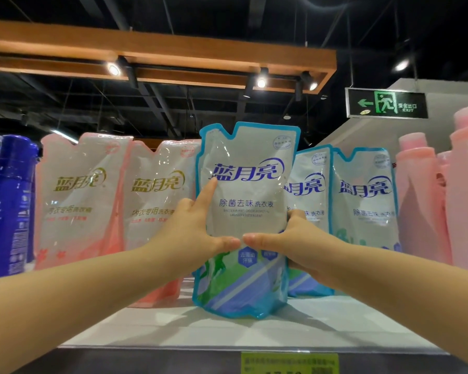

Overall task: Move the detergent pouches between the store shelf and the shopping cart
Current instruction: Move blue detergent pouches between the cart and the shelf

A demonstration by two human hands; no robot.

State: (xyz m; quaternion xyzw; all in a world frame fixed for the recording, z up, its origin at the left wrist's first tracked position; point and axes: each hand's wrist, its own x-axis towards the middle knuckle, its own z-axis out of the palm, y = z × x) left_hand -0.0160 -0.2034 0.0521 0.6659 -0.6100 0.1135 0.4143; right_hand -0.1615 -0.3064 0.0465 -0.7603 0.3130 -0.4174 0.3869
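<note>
Pouch first: the blue-edged detergent pouch (245, 201) stands upright at the front of the store shelf (227, 336), pulled forward of the row behind it. I cannot tell whether its base rests on the shelf or hangs just clear of it. I have both hands clamped on it around the lower middle. My left hand (197, 230) takes the left edge, thumb laid across the front and forefinger stretched up along the side. My right hand (289, 244) takes the right edge, thumb across the front and fingers wrapped out of sight behind. The two thumb tips almost meet.

Behind it stand two more blue-edged pouches (362, 201) to the right and two pink-edged pouches (76, 201) to the left, with pink bottles (422, 206) at the far right and dark blue bottles (8, 206) at the far left. The shopping cart is not in view.

I judge this a soft, liquid-filled bag with glossy film — likely heavy for its size, sloshing, and prone to slip or fold if pinched at the empty top. The bulge low down looks like where the weight sits, so a two-sided grip at or below the middle seems best — ideally with one palm under the base for the carry, and kept upright so the neighbours are not knocked over
</note>
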